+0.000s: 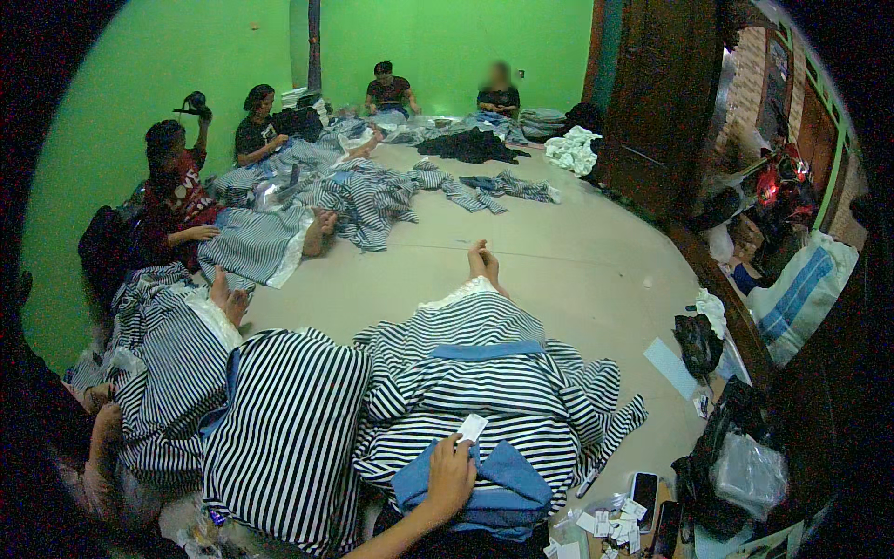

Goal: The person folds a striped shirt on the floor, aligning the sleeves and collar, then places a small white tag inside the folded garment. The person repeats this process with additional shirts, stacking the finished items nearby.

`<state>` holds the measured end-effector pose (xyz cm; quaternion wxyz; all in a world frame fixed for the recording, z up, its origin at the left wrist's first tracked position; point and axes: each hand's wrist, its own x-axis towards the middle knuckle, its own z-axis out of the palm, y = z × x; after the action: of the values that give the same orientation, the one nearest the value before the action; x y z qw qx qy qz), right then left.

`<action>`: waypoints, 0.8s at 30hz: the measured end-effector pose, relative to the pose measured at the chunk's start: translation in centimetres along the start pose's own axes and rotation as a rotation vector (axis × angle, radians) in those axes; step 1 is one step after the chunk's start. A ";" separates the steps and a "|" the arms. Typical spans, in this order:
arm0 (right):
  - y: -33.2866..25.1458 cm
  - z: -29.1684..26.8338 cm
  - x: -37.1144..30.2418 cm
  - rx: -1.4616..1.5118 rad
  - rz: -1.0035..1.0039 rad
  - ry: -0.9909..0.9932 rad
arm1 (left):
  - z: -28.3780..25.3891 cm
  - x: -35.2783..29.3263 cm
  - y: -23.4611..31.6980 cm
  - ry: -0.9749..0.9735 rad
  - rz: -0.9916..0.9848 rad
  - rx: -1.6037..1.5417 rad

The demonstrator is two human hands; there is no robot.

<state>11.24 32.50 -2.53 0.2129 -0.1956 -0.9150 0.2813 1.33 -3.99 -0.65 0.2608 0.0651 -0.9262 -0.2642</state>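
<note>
My left hand [451, 475] reaches in from the lower edge, with a small white card tag [472, 428] at its fingertips. Beneath it, a black-and-white striped garment [466, 382] with a blue denim collar [507, 475] lies spread across my lap and legs. The hand rests against this collar, and a blue strip [487, 350] crosses the cloth farther up. My right hand does not show. Close on the left stands a tall folded pile of the same striped cloth [284, 429].
Loose white tags [615, 526] and a phone [643, 491] lie at lower right, near black plastic bags [698, 345]. Co-workers [177, 186] sit along the green wall among striped garments [363, 200]. A dark wooden door [643, 102] stands at the right, beside a doorway.
</note>
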 end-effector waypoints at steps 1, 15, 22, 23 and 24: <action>-1.6 0.3 1.2 0.050 -0.041 0.032 | -0.5 0.1 0.3 -0.028 0.006 -0.102; -25.9 5.9 1.9 0.593 -0.620 -0.586 | -5.5 1.5 5.6 -0.358 -0.349 -0.985; -25.7 9.2 3.4 0.521 -0.675 -0.694 | -5.8 2.5 3.7 -0.484 -0.455 -1.196; -25.6 9.2 3.4 0.504 -0.691 -0.714 | -5.4 2.4 3.4 -0.498 -0.480 -1.131; -25.7 9.3 3.6 0.534 -0.728 -0.769 | -5.0 2.3 3.2 -0.513 -0.503 -1.066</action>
<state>-2.55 10.59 6.86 -0.0092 0.3071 -0.8322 0.4616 1.98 -4.18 5.71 -0.0422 0.0764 -0.6571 -0.7487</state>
